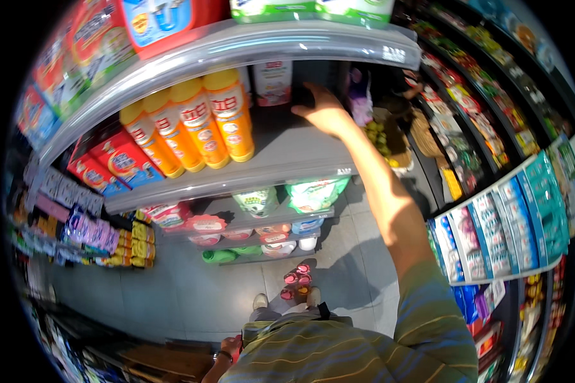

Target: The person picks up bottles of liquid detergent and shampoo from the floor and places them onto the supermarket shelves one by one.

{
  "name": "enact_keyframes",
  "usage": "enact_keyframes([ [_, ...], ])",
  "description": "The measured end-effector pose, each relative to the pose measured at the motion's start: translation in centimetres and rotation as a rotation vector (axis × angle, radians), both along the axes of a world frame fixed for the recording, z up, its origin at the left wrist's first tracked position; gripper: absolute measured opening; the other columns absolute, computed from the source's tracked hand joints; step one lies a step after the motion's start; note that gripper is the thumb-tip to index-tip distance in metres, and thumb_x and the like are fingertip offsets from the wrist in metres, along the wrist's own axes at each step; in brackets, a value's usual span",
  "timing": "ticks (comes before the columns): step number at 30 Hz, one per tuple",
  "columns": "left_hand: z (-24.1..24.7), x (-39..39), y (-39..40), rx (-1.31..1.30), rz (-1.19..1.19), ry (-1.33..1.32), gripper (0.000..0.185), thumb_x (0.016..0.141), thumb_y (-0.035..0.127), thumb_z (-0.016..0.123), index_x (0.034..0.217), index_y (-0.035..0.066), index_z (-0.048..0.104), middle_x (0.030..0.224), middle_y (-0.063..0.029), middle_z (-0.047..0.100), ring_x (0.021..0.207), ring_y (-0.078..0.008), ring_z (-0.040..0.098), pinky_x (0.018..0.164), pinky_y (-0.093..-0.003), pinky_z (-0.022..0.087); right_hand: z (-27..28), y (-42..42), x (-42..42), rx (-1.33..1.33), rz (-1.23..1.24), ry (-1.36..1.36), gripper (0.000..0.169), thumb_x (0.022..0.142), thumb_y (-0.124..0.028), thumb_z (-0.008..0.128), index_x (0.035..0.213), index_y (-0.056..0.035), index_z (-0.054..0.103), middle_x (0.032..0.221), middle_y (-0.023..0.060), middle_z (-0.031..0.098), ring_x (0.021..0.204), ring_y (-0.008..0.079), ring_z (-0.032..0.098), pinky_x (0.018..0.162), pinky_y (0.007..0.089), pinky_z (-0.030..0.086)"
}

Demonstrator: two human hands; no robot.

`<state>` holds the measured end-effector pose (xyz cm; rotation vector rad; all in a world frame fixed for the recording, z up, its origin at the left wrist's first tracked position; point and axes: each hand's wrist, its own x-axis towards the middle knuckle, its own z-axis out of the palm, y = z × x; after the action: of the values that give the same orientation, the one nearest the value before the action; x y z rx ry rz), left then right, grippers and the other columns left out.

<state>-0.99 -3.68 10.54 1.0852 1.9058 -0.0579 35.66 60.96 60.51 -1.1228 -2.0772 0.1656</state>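
Note:
My right hand (325, 111) reaches over the right part of a grey shelf (287, 148), fingers apart and holding nothing. Left of it, deeper on the shelf, stands a white and pink package (273, 82). Several orange bottles with yellow caps (230, 119) stand in a row further left, beside red and blue boxes (124, 160). At the bottom of the view, my left hand (230, 345) is low by my side, next to a red thing (238, 348) only partly seen; whether it grips this is unclear.
An upper shelf edge (268, 40) juts above my right hand. Lower shelves hold green-white bags (316, 194) and a green bottle (219, 256). Pink items (297, 277) are near my shoes. At right are a rack of packets (503, 230) and another person's arm (413, 86).

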Motion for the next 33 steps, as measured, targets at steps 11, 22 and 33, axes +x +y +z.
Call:
enact_keyframes([
  [11, -4.5, -18.5, 15.6, 0.329, -0.649, 0.096, 0.026, 0.09, 0.027, 0.057, 0.097, 0.006, 0.071, 0.098, -0.0161, 0.072, 0.094, -0.0404, 0.066, 0.084, -0.0489, 0.053, -14.0, -31.5, 6.9, 0.377, -0.537, 0.013, 0.031, 0.081, -0.006, 0.077, 0.109, -0.0016, 0.066, 0.136, 0.0213, 0.052, 0.124, 0.0395, 0.053, 0.102, 0.0444, 0.044],
  [22, -5.5, -8.5, 22.0, 0.239, -0.85, -0.008, 0.02, 0.093, 0.021, 0.052, 0.093, 0.006, 0.066, 0.102, -0.0173, 0.066, 0.098, -0.0382, 0.062, 0.084, -0.0488, 0.05, -49.4, -49.8, 7.5, -0.663, -1.062, 0.572, 0.024, 0.088, -0.015, 0.071, 0.108, -0.0036, 0.065, 0.141, 0.019, 0.046, 0.128, 0.0356, 0.05, 0.099, 0.0403, 0.046],
  [33, -28.8, 11.2, 16.0, 0.02, -0.466, 0.003, 0.042, 0.088, 0.031, 0.066, 0.117, 0.002, 0.061, 0.113, -0.0223, 0.066, 0.108, -0.0403, 0.061, 0.091, -0.0467, 0.05, -74.7, -60.5, 3.7, -1.08, -0.9, 0.312, 0.037, 0.082, -0.018, 0.074, 0.113, -0.0028, 0.063, 0.137, 0.0257, 0.047, 0.126, 0.0426, 0.048, 0.104, 0.0464, 0.042],
])
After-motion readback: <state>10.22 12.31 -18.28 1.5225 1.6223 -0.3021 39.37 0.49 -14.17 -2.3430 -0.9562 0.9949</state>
